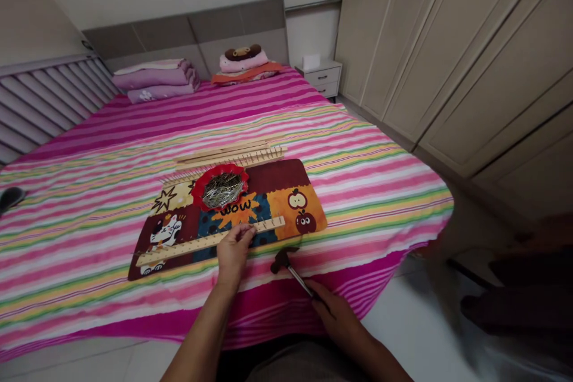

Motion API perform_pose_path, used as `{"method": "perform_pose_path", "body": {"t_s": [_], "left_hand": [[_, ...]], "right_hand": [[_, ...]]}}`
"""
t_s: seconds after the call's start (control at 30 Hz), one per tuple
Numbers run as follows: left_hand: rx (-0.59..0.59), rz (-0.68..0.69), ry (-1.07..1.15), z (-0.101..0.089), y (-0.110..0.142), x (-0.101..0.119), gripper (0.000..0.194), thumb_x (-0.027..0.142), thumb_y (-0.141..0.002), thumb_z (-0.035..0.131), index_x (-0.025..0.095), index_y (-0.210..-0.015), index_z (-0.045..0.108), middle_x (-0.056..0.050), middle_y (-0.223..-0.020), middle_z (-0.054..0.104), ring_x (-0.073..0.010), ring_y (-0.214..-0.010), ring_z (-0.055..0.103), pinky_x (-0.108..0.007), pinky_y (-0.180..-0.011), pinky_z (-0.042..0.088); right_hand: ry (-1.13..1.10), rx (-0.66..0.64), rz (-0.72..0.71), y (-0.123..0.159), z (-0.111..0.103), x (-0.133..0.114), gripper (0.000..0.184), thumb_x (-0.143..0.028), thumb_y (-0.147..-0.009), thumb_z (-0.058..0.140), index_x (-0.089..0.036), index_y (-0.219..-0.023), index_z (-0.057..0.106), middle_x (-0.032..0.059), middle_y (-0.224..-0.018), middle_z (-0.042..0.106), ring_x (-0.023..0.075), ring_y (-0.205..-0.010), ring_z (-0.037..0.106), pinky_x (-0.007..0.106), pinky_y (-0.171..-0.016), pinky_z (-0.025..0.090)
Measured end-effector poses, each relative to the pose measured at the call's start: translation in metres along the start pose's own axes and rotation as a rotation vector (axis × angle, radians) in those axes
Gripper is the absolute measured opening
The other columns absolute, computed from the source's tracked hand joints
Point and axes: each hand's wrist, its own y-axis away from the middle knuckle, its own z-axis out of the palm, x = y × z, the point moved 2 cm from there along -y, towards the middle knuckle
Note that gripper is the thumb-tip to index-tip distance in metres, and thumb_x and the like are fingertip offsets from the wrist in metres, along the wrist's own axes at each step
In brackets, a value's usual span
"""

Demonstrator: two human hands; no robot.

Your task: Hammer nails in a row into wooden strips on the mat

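Striped bedding (pixel 367 185) bears a "WOW" mat (pixel 280 178); left hand (pixel 234 248) pinches a wooden strip (pixel 192 245), right hand (pixel 332 310) grips hammer (pixel 299 279).

Seen around a striped bedspread (pixel 380 191), with a gray headboard (pixel 237 30) at the far end, folded purple bedding (pixel 154 76) far left, a pink-and-orange pile (pixel 244 65) to its right, a nightstand (pixel 326 77) farther right, a cream wardrobe (pixel 447 54) at right and slatted railing (pixel 54 98) at left.
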Motion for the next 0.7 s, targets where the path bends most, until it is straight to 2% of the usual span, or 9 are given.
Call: {"method": "perform_pose_path", "body": {"t_s": [0.1,0.27,0.5,0.6,0.7], "left_hand": [[0.005,0.022,-0.067,0.004,-0.001,-0.005,0.026,0.042,-0.063,0.065,0.020,-0.077,0.068,-0.001,-0.077,0.070,-0.0150,-0.073,0.061,-0.026,-0.069,0.048],[-0.009,0.056,-0.215,0.006,0.001,0.004,0.019,0.039,-0.068,0.062,0.023,-0.076,0.067,0.001,-0.074,0.070,-0.0152,-0.072,0.062,-0.026,-0.071,0.046],[0.016,0.202,-0.374,0.008,0.004,0.009,0.013,0.034,-0.071,0.059,0.024,-0.075,0.067,0.000,-0.079,0.071,-0.0171,-0.077,0.063,-0.027,-0.076,0.046],[0.001,0.273,-0.423,0.011,0.007,0.009,0.014,0.032,-0.074,0.057,0.023,-0.076,0.067,-0.002,-0.082,0.070,-0.0180,-0.080,0.063,-0.028,-0.077,0.046],[-0.018,0.332,-0.433,0.013,0.008,0.008,0.015,0.030,-0.076,0.054,0.022,-0.077,0.067,-0.003,-0.081,0.069,-0.0179,-0.080,0.062,-0.028,-0.076,0.045]], "right_hand": [[-0.006,0.010,0.006,0.001,0.000,-0.002,0.042,-0.022,-0.087,0.043,-0.020,-0.127,0.055,0.0081,-0.120,0.067,0.0236,-0.109,0.062,0.037,-0.095,0.048],[-0.010,0.027,-0.024,0.002,0.000,-0.006,0.040,-0.020,-0.089,0.043,-0.020,-0.127,0.055,0.0075,-0.121,0.066,0.0222,-0.108,0.063,0.034,-0.093,0.049],[-0.019,0.035,-0.021,0.012,-0.002,-0.011,0.040,-0.020,-0.089,0.044,-0.020,-0.128,0.055,0.0068,-0.125,0.064,0.0223,-0.114,0.059,0.035,-0.097,0.047],[-0.030,0.060,-0.019,0.020,-0.006,-0.029,0.040,-0.020,-0.089,0.044,-0.022,-0.127,0.055,0.0053,-0.126,0.063,0.0214,-0.115,0.059,0.033,-0.095,0.048],[-0.018,0.108,-0.039,0.019,-0.014,-0.059,0.041,-0.022,-0.091,0.042,-0.023,-0.131,0.051,0.0045,-0.127,0.062,0.0193,-0.115,0.058,0.030,-0.096,0.047]]}}
